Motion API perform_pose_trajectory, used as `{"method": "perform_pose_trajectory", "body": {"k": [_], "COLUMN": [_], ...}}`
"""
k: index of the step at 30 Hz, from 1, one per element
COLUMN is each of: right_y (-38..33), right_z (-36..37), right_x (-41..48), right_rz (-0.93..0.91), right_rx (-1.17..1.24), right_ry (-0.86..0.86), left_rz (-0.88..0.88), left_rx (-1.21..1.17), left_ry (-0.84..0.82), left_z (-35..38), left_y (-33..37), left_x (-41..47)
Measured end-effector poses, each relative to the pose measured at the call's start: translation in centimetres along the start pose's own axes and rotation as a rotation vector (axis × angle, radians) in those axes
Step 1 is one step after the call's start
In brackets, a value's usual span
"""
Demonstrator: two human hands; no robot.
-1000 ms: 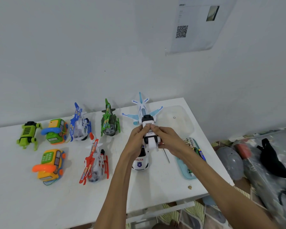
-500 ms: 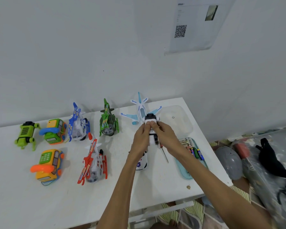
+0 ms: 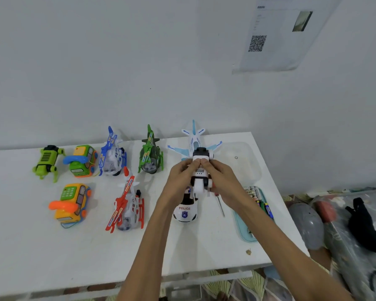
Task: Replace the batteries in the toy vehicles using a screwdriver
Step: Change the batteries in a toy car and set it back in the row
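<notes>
A white and black toy vehicle (image 3: 200, 170) is held above the white table (image 3: 30, 235), underside up. My left hand (image 3: 180, 181) grips its left side and my right hand (image 3: 223, 181) grips its right side, with both thumbs pressing together on its upper face. Under my right hand a screwdriver (image 3: 221, 205) with a thin metal shaft points toward the table's front; whether it lies on the table or is held I cannot tell. A teal tray (image 3: 242, 227) with several batteries (image 3: 257, 197) lies to the right.
A white police car (image 3: 186, 210) sits below my hands and a pale blue toy plane (image 3: 194, 139) behind them. Red (image 3: 127, 206), green (image 3: 150, 154) and blue (image 3: 112, 154) helicopters, two phone cars (image 3: 71, 204) and a green robot toy (image 3: 47, 161) stand to the left. A clear lid (image 3: 241, 161) lies far right.
Both hands stay on the white and black toy. It has been turned slightly in them, and the thumbs have met on its upper face.
</notes>
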State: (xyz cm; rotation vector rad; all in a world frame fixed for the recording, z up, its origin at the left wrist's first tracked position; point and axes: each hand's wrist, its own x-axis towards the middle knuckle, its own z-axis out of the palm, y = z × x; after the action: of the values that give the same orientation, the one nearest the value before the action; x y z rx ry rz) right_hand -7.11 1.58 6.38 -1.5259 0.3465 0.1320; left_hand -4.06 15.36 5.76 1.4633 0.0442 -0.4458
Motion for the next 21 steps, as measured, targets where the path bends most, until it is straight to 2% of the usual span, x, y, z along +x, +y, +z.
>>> {"method": "perform_pose_trajectory", "body": {"k": [5, 8, 15, 21], "right_y": [-3.1, -4.5, -6.0, -5.9], "right_z": [4.8, 10.1, 27.2, 43.1], "right_x": [0.2, 0.4, 0.3, -0.7], "right_rz": [-0.017, -0.028, -0.093, -0.007], "right_rx": [0.011, 0.006, 0.022, 0.066], "right_ry": [-0.042, -0.066, -0.084, -0.191], "left_rz": [0.040, 0.094, 0.161, 0.113], "left_rx": [-0.013, 0.019, 0.138, 0.265], "left_ry": [0.040, 0.080, 0.015, 0.021], "left_z": [-5.3, -10.6, -27.7, -43.4], "left_y": [2.8, 4.3, 8.5, 11.2], "left_x": [-1.2, -1.6, -4.9, -10.2]}}
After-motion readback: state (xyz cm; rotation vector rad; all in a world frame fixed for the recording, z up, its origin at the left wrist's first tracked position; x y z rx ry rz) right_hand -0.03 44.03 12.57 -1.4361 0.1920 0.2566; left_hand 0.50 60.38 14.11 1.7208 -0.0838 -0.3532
